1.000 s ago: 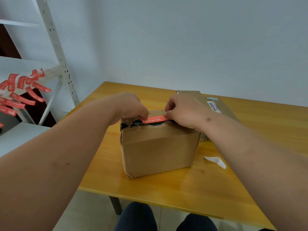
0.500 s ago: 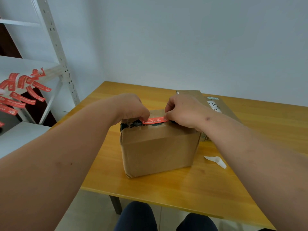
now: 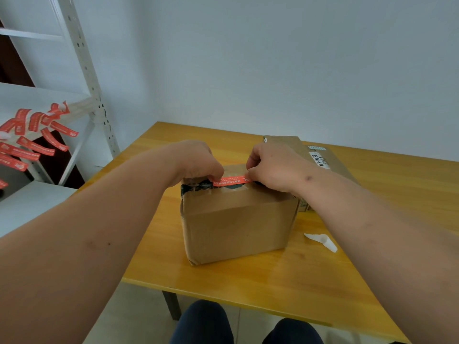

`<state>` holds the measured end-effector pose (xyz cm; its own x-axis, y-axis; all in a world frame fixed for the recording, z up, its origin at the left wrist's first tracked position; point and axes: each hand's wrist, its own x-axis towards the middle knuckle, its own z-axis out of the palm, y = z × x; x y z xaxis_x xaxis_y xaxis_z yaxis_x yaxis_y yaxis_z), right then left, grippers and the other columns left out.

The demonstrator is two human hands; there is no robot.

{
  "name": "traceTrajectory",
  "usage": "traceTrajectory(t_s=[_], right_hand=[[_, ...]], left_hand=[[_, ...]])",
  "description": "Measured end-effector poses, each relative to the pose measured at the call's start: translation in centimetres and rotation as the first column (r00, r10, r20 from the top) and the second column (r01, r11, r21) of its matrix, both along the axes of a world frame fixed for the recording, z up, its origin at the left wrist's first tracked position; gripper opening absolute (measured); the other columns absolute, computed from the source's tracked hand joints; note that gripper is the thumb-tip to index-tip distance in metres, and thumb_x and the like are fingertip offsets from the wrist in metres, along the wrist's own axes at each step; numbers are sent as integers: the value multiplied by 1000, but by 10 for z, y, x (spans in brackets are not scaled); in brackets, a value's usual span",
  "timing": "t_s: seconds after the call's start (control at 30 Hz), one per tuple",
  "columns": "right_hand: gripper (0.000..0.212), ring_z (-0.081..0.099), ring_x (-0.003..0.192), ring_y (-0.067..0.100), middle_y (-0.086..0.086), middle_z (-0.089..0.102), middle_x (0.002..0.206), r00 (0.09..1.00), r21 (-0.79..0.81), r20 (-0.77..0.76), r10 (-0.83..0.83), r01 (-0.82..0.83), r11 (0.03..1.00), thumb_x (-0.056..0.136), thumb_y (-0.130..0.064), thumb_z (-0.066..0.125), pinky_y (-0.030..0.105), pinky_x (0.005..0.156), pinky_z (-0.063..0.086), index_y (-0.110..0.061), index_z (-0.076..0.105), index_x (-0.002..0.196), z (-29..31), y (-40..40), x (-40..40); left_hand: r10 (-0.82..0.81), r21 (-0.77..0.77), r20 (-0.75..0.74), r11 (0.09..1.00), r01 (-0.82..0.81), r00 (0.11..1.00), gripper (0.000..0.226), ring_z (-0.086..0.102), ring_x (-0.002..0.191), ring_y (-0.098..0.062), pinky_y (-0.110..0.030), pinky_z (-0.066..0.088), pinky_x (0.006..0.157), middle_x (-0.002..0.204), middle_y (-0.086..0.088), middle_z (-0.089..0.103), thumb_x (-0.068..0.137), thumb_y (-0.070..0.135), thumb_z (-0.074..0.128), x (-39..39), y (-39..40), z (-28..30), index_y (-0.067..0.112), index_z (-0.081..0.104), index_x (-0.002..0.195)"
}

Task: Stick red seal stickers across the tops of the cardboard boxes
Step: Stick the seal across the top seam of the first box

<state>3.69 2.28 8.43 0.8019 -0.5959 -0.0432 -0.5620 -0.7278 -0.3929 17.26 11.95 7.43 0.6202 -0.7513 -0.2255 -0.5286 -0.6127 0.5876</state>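
Pressing the red seal sticker (image 3: 231, 181) flat is the step in hand, judged from how the strip lies stretched along the top of the near cardboard box (image 3: 238, 219). To do it well, I would keep the strip taut from both ends, lower it square over the taped seam, then rub outward from the middle toward each set of fingers so no bubble or crease forms. Letting one end drop first would likely skew it.

Left hand (image 3: 198, 162): fingers curled, tips pinching the left end of the sticker at the box top. Right hand (image 3: 270, 167): fingers curled likewise, pinching the right end. The strip runs straight between the two pinches, its printed face up. Whether its underside already touches the cardboard cannot be told from here.

Just below the left fingers a dark printed tape (image 3: 196, 187) crosses the box's top edge; the sticker lies partly over it. Beyond the right fingers, a second cardboard box (image 3: 283, 141) stands against the first, with a white label. Well to the right of the right wrist, a white backing scrap (image 3: 321, 242) lies on the wooden table (image 3: 372, 269). Far left of the left arm, spare red stickers (image 3: 34, 135) hang off the metal shelf (image 3: 82, 58).
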Motion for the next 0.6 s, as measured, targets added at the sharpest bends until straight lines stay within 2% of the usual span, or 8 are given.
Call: traceTrajectory(t_s=[0.23, 0.4, 0.6], right_hand=[[6, 52, 91, 16, -4, 55, 95, 1000, 0, -4, 4, -4, 1000, 90, -19, 58, 25, 74, 39, -23, 58, 94, 0, 0, 0], [5, 52, 89, 16, -5, 55, 92, 1000, -8, -14, -1, 0, 1000, 89, -21, 59, 26, 72, 38, -23, 57, 93, 0, 0, 0], [5, 52, 90, 16, -4, 55, 94, 1000, -11, -10, 10, -10, 1000, 89, -20, 59, 26, 72, 38, -22, 57, 94, -1, 0, -2]], left_hand=[[4, -9, 19, 1000, -4, 1000, 25, 48, 73, -22, -33, 37, 66, 83, -8, 57, 74, 21, 71, 0, 1, 0, 4, 66, 91], [-8, -21, 23, 1000, 9, 1000, 17, 45, 71, -22, -31, 34, 64, 79, -8, 54, 73, 21, 72, 1, 2, 1, 10, 59, 76], [-10, -25, -20, 1000, 10, 1000, 18, 52, 72, -22, -31, 39, 67, 78, -10, 63, 73, 20, 76, 3, 4, 2, 10, 62, 67]])
